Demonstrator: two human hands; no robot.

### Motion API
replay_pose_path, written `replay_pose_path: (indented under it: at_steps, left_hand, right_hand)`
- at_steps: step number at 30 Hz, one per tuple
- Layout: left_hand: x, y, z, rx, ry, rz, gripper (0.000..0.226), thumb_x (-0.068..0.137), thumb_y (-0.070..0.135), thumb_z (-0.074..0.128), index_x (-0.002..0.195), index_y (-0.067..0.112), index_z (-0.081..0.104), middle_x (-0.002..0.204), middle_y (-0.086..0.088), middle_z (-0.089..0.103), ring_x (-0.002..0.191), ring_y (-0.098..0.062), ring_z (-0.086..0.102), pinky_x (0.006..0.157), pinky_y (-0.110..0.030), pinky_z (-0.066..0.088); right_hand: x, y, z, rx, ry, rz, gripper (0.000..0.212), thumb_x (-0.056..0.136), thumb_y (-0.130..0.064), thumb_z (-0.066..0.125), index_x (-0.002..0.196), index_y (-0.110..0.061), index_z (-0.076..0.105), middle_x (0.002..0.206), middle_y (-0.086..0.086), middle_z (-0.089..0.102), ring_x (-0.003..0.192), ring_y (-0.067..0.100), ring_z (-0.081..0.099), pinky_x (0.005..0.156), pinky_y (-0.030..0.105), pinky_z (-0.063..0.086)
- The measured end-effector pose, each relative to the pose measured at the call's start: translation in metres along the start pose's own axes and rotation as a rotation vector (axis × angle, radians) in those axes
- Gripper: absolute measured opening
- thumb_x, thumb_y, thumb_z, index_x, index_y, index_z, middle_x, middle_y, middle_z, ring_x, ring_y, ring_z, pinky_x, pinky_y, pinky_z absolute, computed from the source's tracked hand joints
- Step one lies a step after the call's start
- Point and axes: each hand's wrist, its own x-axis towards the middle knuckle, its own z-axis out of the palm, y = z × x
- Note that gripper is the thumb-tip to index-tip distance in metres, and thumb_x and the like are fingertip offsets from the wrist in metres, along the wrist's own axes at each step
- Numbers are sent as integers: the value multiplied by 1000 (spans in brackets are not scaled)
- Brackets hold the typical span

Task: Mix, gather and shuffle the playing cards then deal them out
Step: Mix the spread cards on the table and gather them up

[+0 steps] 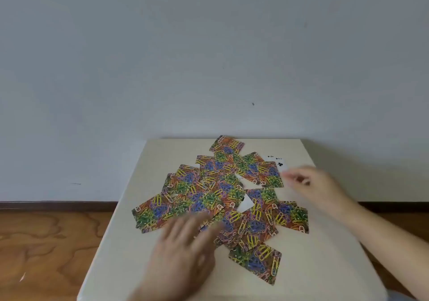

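Mixing stage, by the look of it. Playing cards strewn in a loose, overlapping sprawl over the middle of the table, nearly all backs up — a club card face up at the 2 o'clock edge, a white corner or two showing mid-pile. Left hand at 7 o'clock, blurred, fingers spread flat on the cards. Right hand at 3 o'clock, fingers curled just beside the sprawl's edge; pinching a card or not, impossible to tell. Nothing gathered, no squared deck — gathering, shuffling and dealing all left to do.
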Motion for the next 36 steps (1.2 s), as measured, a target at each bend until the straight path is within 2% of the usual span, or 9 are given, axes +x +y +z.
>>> replay_pose_path:
  at_steps: [3,6,11,16,22,25,29,32,36]
  left_hand:
    - [27,-39,2,155,-248,-254,56,91,56,36,145,41,46,151,-7,47,139,-35,41,114,-51,32]
    - [34,-71,13,188,-391,-401,70,86,71,0,152,54,9,167,4,10,154,-28,5,124,-46,7]
    - [45,-77,24,145,-419,-429,64,89,71,2,152,55,-3,168,10,-2,154,-21,-5,124,-44,-1]
    - [48,-71,23,120,-331,-433,61,95,66,13,154,49,13,168,8,8,154,-18,1,124,-40,2]
    - [41,-62,14,76,-139,-153,43,97,42,43,132,26,63,146,-4,54,134,-28,50,111,-45,37]
    - [40,-63,15,38,-158,-69,40,94,42,48,127,28,65,142,2,57,128,-25,55,104,-43,44]
    - [39,-64,15,14,-189,-23,40,93,44,50,129,33,63,142,6,56,128,-21,53,108,-36,35]
    - [40,-65,16,16,-216,-24,43,93,46,50,133,36,60,144,8,55,132,-19,51,111,-36,31]
    - [40,-66,16,10,-234,-51,43,94,47,48,134,37,59,144,8,54,133,-20,49,114,-40,34]
  right_hand:
    - [59,16,-8,-109,-90,154,37,92,-8,65,127,-19,64,113,4,62,95,17,59,90,30,49]
    - [101,21,-2,-269,-256,228,60,90,-13,69,144,-26,48,125,12,51,114,26,54,103,39,42]
    - [129,19,1,-387,-405,282,52,86,-27,75,133,-31,55,134,13,45,123,28,51,104,37,43]
    - [127,17,3,-444,-393,291,47,84,-32,76,125,-18,60,136,12,47,126,27,51,108,41,42]
    - [110,8,10,-497,-367,373,48,87,-34,72,126,-6,63,128,11,64,115,26,60,94,30,47]
    - [100,6,15,-465,-309,401,51,87,-32,74,130,-7,61,134,10,61,121,26,57,97,29,44]
    - [83,3,12,-331,-302,437,78,75,-49,80,135,-10,52,139,11,52,126,27,51,104,34,42]
    - [72,-3,16,-456,-297,475,85,67,-54,84,135,-16,50,140,13,43,127,30,46,106,40,43]
    - [68,-20,24,-530,-340,539,90,69,-53,84,137,-5,50,138,17,50,124,33,51,103,37,46]
